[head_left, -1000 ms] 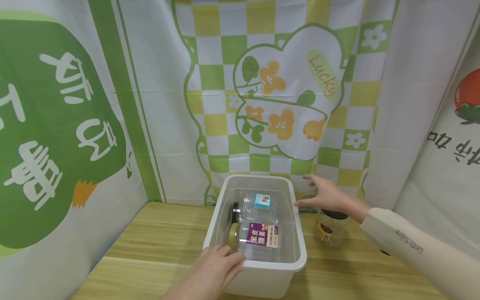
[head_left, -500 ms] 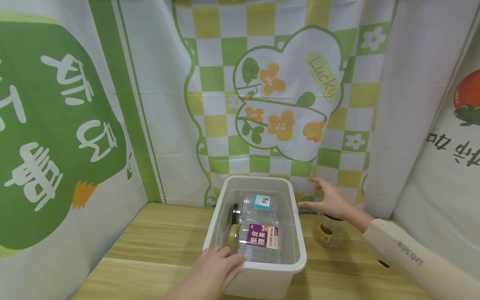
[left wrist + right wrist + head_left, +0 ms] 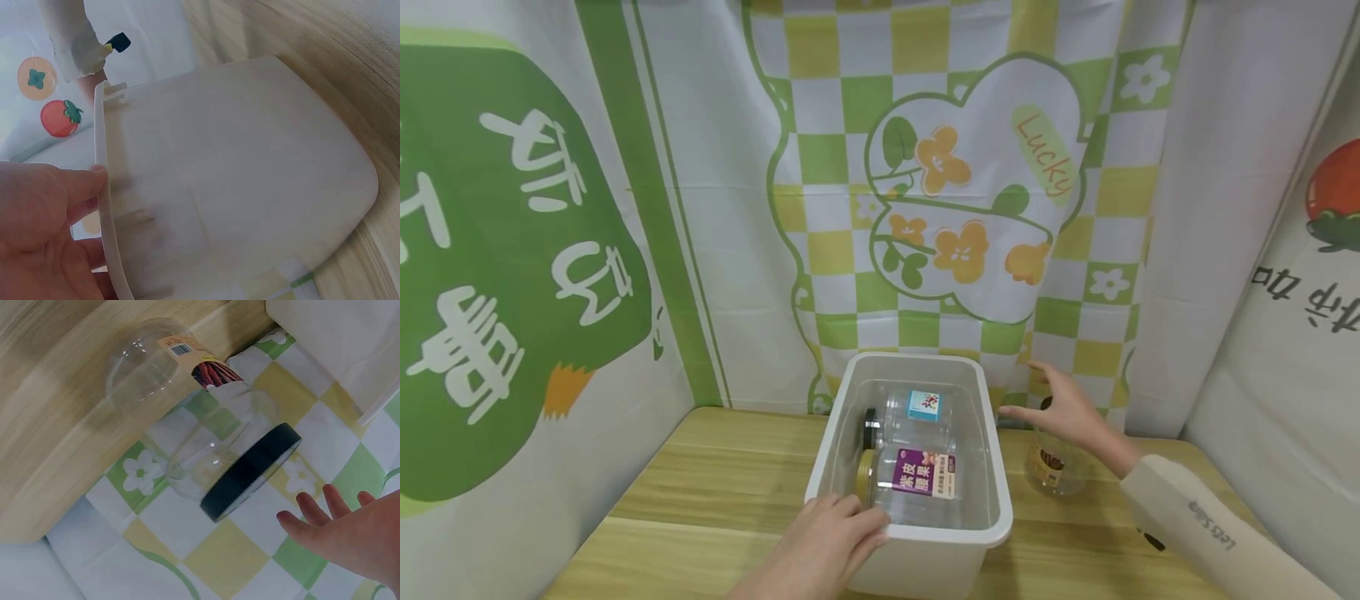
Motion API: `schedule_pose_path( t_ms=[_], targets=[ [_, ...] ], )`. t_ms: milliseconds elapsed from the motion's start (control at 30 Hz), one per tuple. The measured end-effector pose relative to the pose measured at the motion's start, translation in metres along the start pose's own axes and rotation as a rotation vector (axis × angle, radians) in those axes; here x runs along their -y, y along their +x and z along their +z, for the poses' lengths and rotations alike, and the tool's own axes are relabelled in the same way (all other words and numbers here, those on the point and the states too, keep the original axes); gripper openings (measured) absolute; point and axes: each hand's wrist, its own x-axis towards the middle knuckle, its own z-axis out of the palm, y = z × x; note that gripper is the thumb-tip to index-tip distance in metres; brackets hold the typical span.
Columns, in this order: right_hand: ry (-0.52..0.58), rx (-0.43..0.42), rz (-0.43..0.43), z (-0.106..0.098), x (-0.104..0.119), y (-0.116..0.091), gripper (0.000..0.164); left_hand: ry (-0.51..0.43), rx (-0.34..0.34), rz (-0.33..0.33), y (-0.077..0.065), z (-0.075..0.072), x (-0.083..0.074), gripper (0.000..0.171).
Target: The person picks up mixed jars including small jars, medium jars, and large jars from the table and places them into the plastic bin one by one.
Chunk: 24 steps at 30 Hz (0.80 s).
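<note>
At the near rim of a light grey plastic bin, my left hand grips the edge, thumb on one side and fingers on the other in the left wrist view. Two clear plastic jars lie on their sides in the bin: a jar with a yellow lid and purple label, and a black-lidded jar with a blue-edged label. To the bin's right, a third clear jar with a black lid stands upright on the table. My right hand hovers by its lid, fingers spread, apart from it and holding nothing.
The wooden table runs under the bin and the standing jar. A checkered cloth hangs right behind the bin, and printed cloths rise on both sides. A small dark object shows beside my right sleeve.
My right hand has moved slightly right and down, away from the bin's far right rim and over the standing jar. My left hand and the jars have stayed put.
</note>
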Motion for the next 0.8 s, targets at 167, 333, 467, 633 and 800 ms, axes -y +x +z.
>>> schedule_pose_path(
  t_ms=[167, 333, 467, 633, 800],
  targets=[
    [0.007, -0.015, 0.029, 0.001, -0.007, -0.004, 0.104, -0.002, 0.003, -0.002, 0.000, 0.000, 0.000, 0.015],
    [0.003, -0.035, 0.090, 0.001, -0.017, -0.006, 0.106, 0.001, -0.015, 0.005, 0.000, 0.001, 0.000, 0.014],
    [-0.044, -0.066, 0.101, 0.001, -0.026, -0.009, 0.105, 0.005, -0.030, 0.012, 0.000, 0.002, 0.001, 0.014],
    [-0.066, -0.098, 0.096, 0.003, -0.035, -0.012, 0.106, 0.022, -0.062, 0.034, 0.000, 0.004, 0.002, 0.013],
    [-0.032, -0.113, 0.148, 0.004, -0.042, -0.018, 0.111, 0.020, -0.064, 0.035, 0.000, 0.004, 0.001, 0.013]
  ],
)
